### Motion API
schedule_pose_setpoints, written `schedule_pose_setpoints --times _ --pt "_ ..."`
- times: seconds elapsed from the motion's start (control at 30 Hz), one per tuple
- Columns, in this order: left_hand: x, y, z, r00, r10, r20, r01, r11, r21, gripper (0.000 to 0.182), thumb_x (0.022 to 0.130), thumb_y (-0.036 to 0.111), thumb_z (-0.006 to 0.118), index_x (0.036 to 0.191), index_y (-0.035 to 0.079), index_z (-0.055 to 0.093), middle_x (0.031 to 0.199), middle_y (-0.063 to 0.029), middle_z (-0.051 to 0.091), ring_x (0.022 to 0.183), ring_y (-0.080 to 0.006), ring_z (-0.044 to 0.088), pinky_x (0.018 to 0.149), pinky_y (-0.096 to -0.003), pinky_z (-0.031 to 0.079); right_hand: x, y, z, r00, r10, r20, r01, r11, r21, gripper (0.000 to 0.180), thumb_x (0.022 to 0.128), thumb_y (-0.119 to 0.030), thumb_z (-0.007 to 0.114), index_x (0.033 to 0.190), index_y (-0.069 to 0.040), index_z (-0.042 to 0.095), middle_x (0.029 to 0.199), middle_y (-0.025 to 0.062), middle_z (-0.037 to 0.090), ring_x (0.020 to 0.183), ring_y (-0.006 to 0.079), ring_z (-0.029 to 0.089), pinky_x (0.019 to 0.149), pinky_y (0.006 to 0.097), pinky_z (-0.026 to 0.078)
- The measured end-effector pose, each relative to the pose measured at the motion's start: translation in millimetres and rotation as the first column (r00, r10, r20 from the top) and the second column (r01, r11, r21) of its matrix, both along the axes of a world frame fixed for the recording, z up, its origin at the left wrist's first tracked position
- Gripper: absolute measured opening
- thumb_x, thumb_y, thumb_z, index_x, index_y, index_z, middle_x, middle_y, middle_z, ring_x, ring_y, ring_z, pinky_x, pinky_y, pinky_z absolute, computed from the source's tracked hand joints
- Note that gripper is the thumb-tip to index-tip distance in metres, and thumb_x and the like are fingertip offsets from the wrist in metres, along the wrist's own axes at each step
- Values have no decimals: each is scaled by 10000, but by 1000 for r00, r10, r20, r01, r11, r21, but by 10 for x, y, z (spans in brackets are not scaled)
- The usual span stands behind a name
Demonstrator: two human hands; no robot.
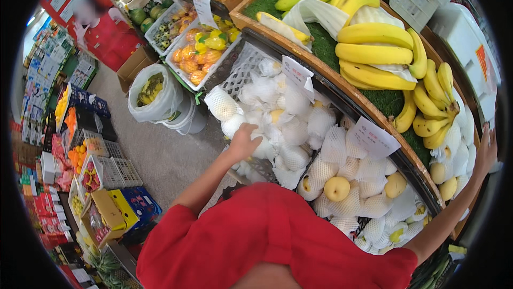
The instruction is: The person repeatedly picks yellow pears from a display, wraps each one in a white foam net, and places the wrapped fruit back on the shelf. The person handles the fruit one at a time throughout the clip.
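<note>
My left hand [243,141] reaches over the near left edge of a pile of fruit in white foam nets [294,128], thumb and fingers apart, with nothing plainly held. Foam-netted fruit [221,102] lies just beyond its fingertips. My right hand [485,148] is far out at the right rim, by the edge of a white foam box [461,36]; its fingers are partly hidden and its grip is unclear. Between my arms lie yellow pears [337,189] in foam nets. Bunches of bananas [374,48] rest on green mat in the wooden-edged shelf above.
A lined bucket [154,92] with yellowish scraps stands on the floor at the left. White baskets [200,58] of wrapped orange and yellow fruit stand behind it. Paper price signs [372,136] stick up along the shelf edge. Fruit crates [116,173] line the aisle's far side.
</note>
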State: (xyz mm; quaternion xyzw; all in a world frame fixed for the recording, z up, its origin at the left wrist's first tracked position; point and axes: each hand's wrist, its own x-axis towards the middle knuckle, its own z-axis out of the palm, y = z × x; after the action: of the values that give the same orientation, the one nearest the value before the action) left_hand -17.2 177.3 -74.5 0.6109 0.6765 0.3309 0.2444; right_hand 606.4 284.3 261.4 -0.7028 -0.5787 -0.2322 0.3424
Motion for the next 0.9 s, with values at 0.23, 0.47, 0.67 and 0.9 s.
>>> schedule_pose_setpoints --times 0.23,0.47,0.67,0.9 --pt "288 666 -78 965 53 257 0 979 -202 677 717 279 717 1247 -48 453 1038 -209 563 961 -287 554 835 -361 454 -2288 -1319 -878 761 631 -152 -631 774 50 126 831 32 541 933 33 615 843 129 657 749 226 628 691 302 494" --pt "979 1610 -419 951 225 211 -192 967 -168 1032 615 410 794 1348 -3 196 1138 -305 503 1059 -437 512 922 -442 428 -2828 -1806 -2121 588 306 -749 -617 768 -170 78 806 -4 566 848 51 601 781 119 635 739 177 605 694 290 480" --pt "1056 1629 -160 909 331 255 -266 929 -257 956 609 392 794 1284 23 227 1109 -261 546 1034 -400 547 886 -435 442 -3109 -2029 -2686 502 157 -850 -623 748 -230 130 812 -49 601 890 51 627 766 126 636 693 165 600 663 282 484" --pt "818 1584 -229 715 408 567 -321 913 -251 738 627 258 787 1164 -59 391 1060 -212 588 1009 -294 586 841 -377 480 -3423 -2056 -2863 463 248 -851 -773 583 -251 143 799 -63 622 903 34 641 763 162 643 647 200 623 611 299 493"
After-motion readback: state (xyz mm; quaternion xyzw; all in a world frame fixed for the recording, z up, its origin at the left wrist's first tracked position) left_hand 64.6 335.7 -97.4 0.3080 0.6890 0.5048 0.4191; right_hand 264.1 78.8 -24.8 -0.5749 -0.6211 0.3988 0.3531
